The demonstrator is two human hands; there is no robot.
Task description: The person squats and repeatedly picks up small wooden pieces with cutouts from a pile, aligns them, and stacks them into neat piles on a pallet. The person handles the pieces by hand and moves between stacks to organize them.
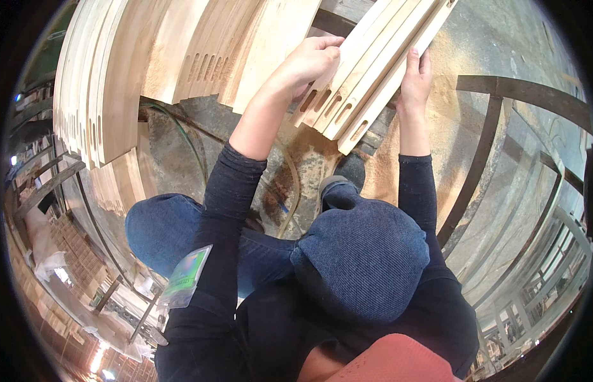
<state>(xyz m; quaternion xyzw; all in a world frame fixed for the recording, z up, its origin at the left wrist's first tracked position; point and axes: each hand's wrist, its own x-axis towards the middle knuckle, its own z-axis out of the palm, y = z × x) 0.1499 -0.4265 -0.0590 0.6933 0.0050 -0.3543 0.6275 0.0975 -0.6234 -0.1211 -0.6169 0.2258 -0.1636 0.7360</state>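
Several pale wooden boards (375, 70) with oval slots near their close ends lie side by side in front of me. My left hand (312, 63) grips the left side of this bundle, its fingers curled and partly hidden by the wood. On the other side, my right hand (415, 84) presses against the outermost board, with the fingertips showing at its upper edge. The boards slant away to the upper right, and their far ends run out of view. What supports them underneath is mostly hidden.
A large stack of similar slotted boards (128, 70) stands at the left. Sawdust lies on the concrete floor. A green hose (188, 137) runs beneath the stack. At the right is a dark metal frame (484, 137). My bent knees, in jeans (363, 261), are close below the boards.
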